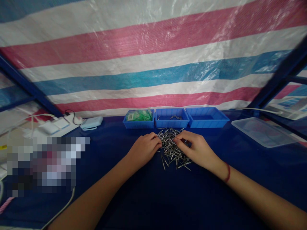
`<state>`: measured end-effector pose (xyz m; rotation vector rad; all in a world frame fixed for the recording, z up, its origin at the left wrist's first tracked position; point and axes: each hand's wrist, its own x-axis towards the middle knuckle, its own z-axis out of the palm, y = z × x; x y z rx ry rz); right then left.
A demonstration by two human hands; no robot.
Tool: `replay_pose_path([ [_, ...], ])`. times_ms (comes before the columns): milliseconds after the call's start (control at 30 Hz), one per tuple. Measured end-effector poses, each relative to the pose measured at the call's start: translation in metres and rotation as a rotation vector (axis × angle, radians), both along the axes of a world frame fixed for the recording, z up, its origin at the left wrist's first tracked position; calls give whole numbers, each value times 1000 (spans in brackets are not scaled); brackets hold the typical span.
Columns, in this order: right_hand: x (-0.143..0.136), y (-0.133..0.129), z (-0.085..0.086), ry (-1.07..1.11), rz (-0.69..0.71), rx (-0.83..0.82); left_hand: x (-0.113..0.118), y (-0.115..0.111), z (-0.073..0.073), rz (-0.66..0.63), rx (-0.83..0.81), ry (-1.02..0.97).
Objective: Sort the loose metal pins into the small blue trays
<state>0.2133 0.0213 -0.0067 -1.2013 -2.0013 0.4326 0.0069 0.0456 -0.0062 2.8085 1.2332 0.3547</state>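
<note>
A loose pile of silver blind rivets [176, 153] lies on the dark blue table in front of me. At the pile's left edge is my left hand [147, 145], its fingers curled together and their tips against the rivets. My right hand [195, 147] reaches over the right side of the pile, thumb and index finger pinched. Whatever either hand holds is too small or hidden to make out. Just behind the pile, the middle blue bin [171, 124] has several rivets in it. The left blue bin [138, 124] holds green plastic packets [141, 115].
A third blue bin [208, 123] stands at the right of the row. Farther right lies a clear plastic lid [261, 132]. On the left are a light blue case [92, 123], a white power strip [56, 126], cables and a blurred-out area. A striped sheet [153, 73] hangs behind.
</note>
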Motion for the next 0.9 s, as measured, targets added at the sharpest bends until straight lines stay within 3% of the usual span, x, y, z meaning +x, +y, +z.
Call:
replay_pose_path([
  [467, 0, -1, 1, -37, 27, 19, -1, -1, 1, -38, -4, 23],
  [733, -2, -2, 4, -41, 29, 26, 3, -6, 6, -40, 136, 168],
  [900, -1, -2, 4, -42, 27, 31, 6, -4, 2, -34, 135, 145],
])
